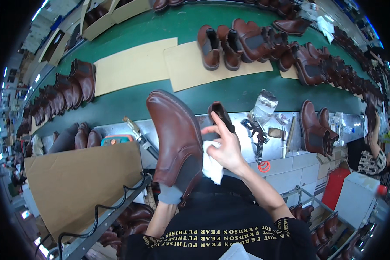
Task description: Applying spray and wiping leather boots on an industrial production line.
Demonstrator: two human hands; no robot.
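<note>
A brown leather Chelsea boot [173, 125], toe pointing up and away, is held up in front of me. My left hand [170, 195] reaches into its opening; grey fabric shows at the wrist, and the fingers are hidden inside. Beside the boot's dark elastic side panel, my right hand [227, 149] grips a crumpled white cloth [211, 167] between thumb and curled fingers. Its index finger points up, away from the cloth. Just beyond that fingertip, another brown boot [216, 109] stands at the bench edge, partly covered by the hand.
Rows of brown boots [251, 41] stand on the green bench [130, 93] with cardboard sheets [136, 63]. On the metal ledge lie a spray gun [258, 134] and a brush [289, 136]. A cardboard box [86, 186] is at left. Someone else's arm [374, 134] shows at far right.
</note>
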